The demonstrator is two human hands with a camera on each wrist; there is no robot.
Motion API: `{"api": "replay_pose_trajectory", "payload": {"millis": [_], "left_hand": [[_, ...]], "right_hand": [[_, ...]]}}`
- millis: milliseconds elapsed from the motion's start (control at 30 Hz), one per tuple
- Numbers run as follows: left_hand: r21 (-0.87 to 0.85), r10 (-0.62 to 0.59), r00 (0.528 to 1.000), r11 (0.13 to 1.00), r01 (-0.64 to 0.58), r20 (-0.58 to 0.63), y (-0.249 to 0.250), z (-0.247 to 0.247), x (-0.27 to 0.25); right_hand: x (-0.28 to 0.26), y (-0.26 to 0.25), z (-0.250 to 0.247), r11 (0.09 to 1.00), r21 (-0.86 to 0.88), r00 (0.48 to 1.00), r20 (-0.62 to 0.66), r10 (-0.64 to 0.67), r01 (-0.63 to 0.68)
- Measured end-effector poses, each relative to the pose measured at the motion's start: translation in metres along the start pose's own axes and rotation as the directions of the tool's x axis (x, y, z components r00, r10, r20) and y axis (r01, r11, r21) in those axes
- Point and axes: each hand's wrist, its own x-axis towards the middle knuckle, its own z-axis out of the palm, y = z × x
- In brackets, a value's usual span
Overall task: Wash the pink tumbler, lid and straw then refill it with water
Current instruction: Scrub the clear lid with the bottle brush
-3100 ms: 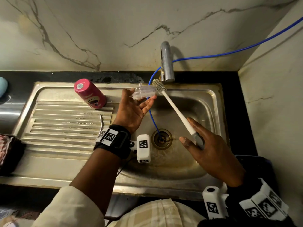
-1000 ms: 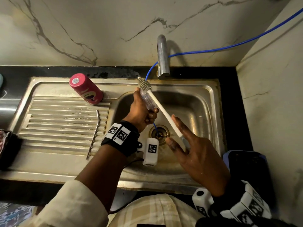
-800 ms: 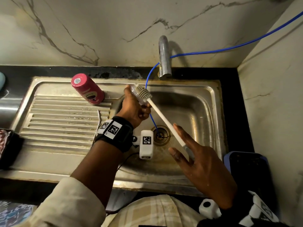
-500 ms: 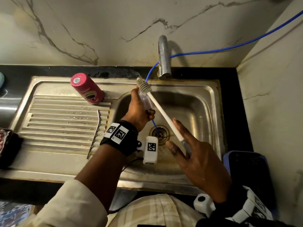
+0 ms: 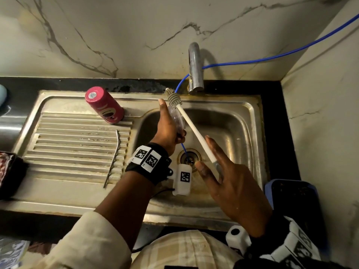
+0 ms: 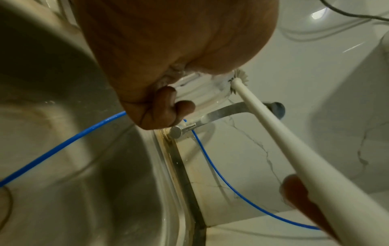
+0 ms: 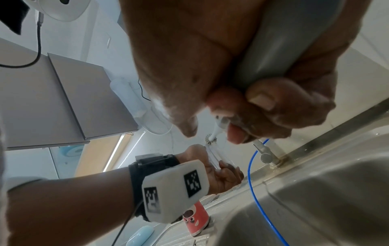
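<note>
My left hand (image 5: pixel 169 123) grips the clear lid (image 5: pixel 175 119) on edge over the sink basin; its rim shows in the left wrist view (image 6: pixel 202 89). My right hand (image 5: pixel 215 164) holds the grey grip (image 7: pixel 284 50) of a white-handled bottle brush (image 5: pixel 194 131). The handle lies against the lid, and the bristle head (image 5: pixel 172 98) sticks out past the lid's far edge. The pink tumbler (image 5: pixel 104 108) stands upside down on the drainboard. The metal straw (image 5: pixel 113 158) lies on the drainboard ribs.
A steel faucet (image 5: pixel 195 68) stands behind the basin (image 5: pixel 233 133). A blue hose (image 5: pixel 272 57) runs from the wall down to the drain (image 5: pixel 189 157). A dark blue container (image 5: pixel 291 200) sits at the right. A cloth (image 5: pixel 7 171) lies at the left edge.
The left hand has turned the lid from flat to on edge. The brush head slid across the lid and now pokes out beyond its far rim.
</note>
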Motion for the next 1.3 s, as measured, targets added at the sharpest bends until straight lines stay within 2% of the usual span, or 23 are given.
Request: {"api": "replay_pose_trajectory", "payload": {"millis": [100,233,367,500,600,667,733,833,1000,1067,1167,1300], "left_hand": [[-0.103,0.044,0.999,0.994,-0.043,0.006,0.002,-0.009,0.007],[-0.192,-0.013,0.998,0.981,0.002,-0.056,0.011,-0.015,0.009],[-0.116,-0.011,1.0,0.993,0.01,-0.011,0.006,-0.005,0.0],[0.092,0.034,0.996,0.995,-0.027,-0.079,0.002,0.003,0.0],[0.023,0.027,0.99,0.999,-0.024,-0.137,0.009,-0.005,0.005],[-0.092,-0.029,0.99,0.996,0.016,-0.138,0.015,-0.013,0.008],[-0.127,-0.063,0.99,0.991,0.046,-0.129,0.018,-0.017,0.009],[-0.038,-0.049,0.992,0.998,0.045,-0.114,0.018,-0.012,0.002],[0.078,0.027,0.999,0.997,-0.025,-0.017,0.013,-0.003,-0.005],[0.094,0.042,0.999,0.995,-0.04,-0.018,0.013,-0.002,-0.005],[-0.024,0.014,0.998,1.0,-0.016,-0.063,0.018,-0.003,-0.003],[-0.169,-0.078,0.988,0.984,0.055,-0.134,0.021,-0.015,0.007]], "right_hand": [[-0.007,0.0,0.001,1.0,-0.004,1.0,0.025,-0.016,0.016],[-0.018,0.002,-0.001,1.0,-0.025,0.997,0.072,-0.012,0.014],[-0.01,0.005,-0.001,0.999,-0.036,0.999,0.031,-0.008,0.009],[0.006,0.003,0.0,1.0,-0.02,1.0,0.006,0.008,-0.007],[0.001,0.005,-0.001,1.0,0.002,1.0,0.016,-0.016,0.016],[-0.008,0.008,-0.004,1.0,0.0,0.998,0.053,-0.03,0.03],[-0.014,0.011,-0.007,0.999,-0.013,0.996,0.086,-0.028,0.029],[-0.012,0.011,-0.006,0.999,-0.03,0.997,0.078,-0.018,0.02],[0.004,0.003,-0.004,1.0,-0.021,1.0,0.006,0.003,-0.003],[0.005,0.002,-0.004,1.0,-0.001,1.0,-0.004,-0.007,0.007],[-0.002,0.003,-0.007,0.999,0.021,0.999,0.029,-0.024,0.023],[-0.009,0.004,-0.008,0.999,-0.047,0.994,0.106,0.014,-0.009]]}}
